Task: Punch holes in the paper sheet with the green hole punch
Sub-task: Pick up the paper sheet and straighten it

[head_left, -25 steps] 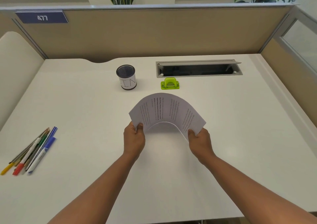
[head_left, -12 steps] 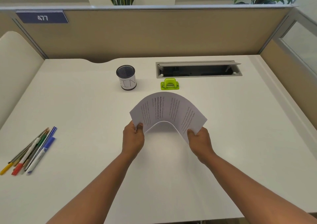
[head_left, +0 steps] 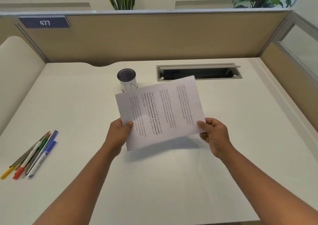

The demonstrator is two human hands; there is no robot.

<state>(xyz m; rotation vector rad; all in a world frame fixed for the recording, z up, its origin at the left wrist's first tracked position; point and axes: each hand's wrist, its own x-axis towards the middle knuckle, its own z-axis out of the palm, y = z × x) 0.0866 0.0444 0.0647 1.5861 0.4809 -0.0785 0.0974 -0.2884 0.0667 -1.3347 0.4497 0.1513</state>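
While the left hand (head_left: 118,135) and right hand (head_left: 214,135) each pinch a near corner, the paper (head_left: 160,112) hangs above the desk (head_left: 189,181), light and floppy, best gripped by its edges.

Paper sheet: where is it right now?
Head view, centre: the paper sheet is held above the desk, left hand and right hand pinching its near corners, before the pen cup.

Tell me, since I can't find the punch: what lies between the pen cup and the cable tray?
In the head view, the held paper sheet's far edge crosses between the pen cup and cable tray; otherwise bare desk. No punch visible.
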